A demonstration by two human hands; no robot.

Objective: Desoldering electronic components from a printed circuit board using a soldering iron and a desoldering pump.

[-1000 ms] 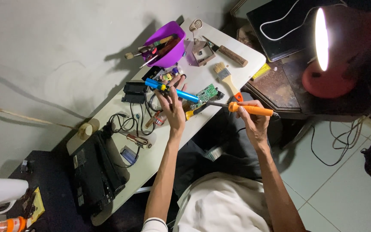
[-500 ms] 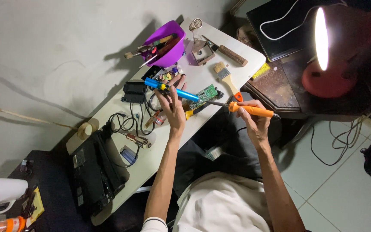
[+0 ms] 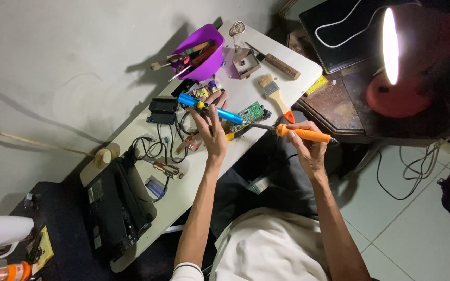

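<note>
**One head camera, looking steeply down on the bench**

I've got a single view here, worn on the person's head and pitched almost straight down. It faces the white table (image 3: 266, 88), which runs diagonally across my frame from lower left to upper right. Both forearms reach up from the bottom edge, left hand (image 3: 212, 132) and right hand (image 3: 305, 148) near centre, so I'm at roughly arm's length from the work. The wall fills my upper left, tiled floor my lower right, a lit lamp (image 3: 391, 52) flaring top right. No second view to overlap.
</note>
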